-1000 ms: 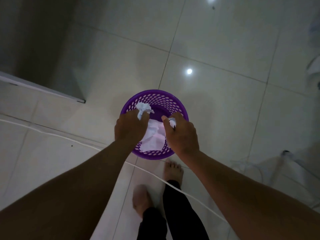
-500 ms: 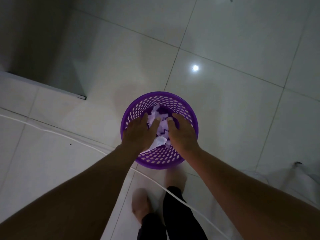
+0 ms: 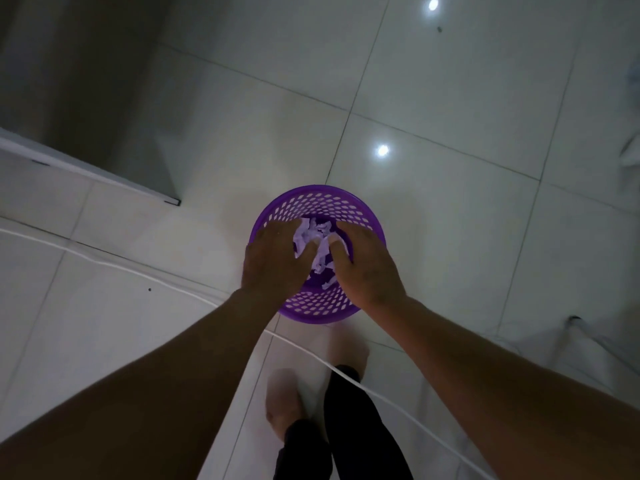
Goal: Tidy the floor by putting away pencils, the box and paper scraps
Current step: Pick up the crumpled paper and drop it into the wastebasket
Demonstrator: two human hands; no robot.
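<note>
I see the paper scraps (image 3: 313, 239) lying crumpled inside the purple basket (image 3: 325, 202), pale against its dark bottom. My left hand (image 3: 275, 261) is spread over the near left part of the basket's mouth, fingers straight and reaching down into it, thumb tip touching the scraps; it holds nothing that I can make out. My right hand (image 3: 365, 266) mirrors it on the near right, fingers extended into the basket and thumb resting on the paper, likewise relaxed rather than gripping. The basket stands on the white tiled floor (image 3: 450, 237), just in front of my bare feet (image 3: 284, 400). A thin white cord (image 3: 104, 263) runs across the tiles from the left edge, passing under my arms and over the dark trouser legs (image 3: 360, 431). Ceiling lights reflect as bright spots on the tiles beyond the basket.
</note>
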